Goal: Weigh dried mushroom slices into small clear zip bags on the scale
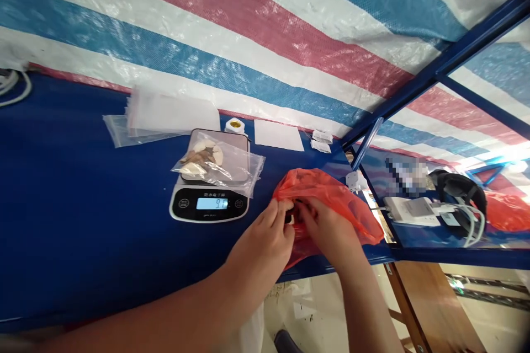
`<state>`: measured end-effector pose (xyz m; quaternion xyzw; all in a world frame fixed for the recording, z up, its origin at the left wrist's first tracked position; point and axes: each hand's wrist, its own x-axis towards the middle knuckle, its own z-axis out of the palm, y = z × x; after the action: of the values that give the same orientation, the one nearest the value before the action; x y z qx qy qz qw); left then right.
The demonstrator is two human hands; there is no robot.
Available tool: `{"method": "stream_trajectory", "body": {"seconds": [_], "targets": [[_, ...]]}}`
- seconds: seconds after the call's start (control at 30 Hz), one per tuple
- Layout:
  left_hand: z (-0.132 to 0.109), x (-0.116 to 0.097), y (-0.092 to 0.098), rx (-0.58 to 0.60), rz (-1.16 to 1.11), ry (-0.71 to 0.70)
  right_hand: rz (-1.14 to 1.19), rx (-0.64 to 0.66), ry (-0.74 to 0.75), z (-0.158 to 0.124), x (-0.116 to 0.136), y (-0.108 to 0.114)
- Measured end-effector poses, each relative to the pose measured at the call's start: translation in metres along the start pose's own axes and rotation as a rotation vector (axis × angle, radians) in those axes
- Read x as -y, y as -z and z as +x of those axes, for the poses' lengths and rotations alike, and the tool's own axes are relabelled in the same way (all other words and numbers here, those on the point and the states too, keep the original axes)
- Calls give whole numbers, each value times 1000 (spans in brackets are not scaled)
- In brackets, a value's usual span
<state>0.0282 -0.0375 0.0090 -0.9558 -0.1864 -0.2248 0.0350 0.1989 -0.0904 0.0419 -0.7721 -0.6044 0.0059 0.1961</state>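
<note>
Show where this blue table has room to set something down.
The widest free patch of the blue tabletop lies left of the digital scale, below the clear plastic bags. Crowded: right of the scale, where the left hand and right hand grip the red plastic bag, and behind, by the white sheet.

Between the left hand (259, 245) and right hand (327, 226) was a thin, glossy orange plastic bag (331, 198); beyond the left hand lay a clear, shiny plastic bag (244, 165) on a smooth blue tabletop (103, 204), perhaps painted metal.
</note>
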Motion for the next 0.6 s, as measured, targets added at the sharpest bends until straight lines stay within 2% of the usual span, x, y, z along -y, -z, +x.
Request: {"method": "stream_trajectory", "body": {"seconds": [0.1, 0.17, 0.2, 0.23, 0.3, 0.37, 0.4, 0.43, 0.5, 0.6], "targets": [[3, -5, 11, -3, 13, 26, 79, -97, -111, -13, 5, 22], [-4, 7, 37, -18, -28, 3, 179, -117, -184, -31, 12, 37], [-9, 19, 55, -57, -66, -35, 237, -132, -235, -41, 17, 43], [-14, 37, 73, -109, -113, -51, 299, -134, -285, -51, 23, 46], [-20, 87, 105, -223, -178, 89, 417, -167, -377, -65, 35, 46], [-23, 147, 120, -312, -202, 298, 522, -192, -431, -69, 50, 38], [-23, 176, 120, -302, -201, 443, 566, -199, -443, -67, 57, 32], [-24, 201, 115, -377, -193, 573, 607, -205, -446, -62, 64, 25], [-29, 239, 95, -371, -271, 678, 663, -213, -434, -45, 78, 12], [-41, 259, 66, -327, -386, 691, 665, -211, -392, -13, 91, -2]]}}
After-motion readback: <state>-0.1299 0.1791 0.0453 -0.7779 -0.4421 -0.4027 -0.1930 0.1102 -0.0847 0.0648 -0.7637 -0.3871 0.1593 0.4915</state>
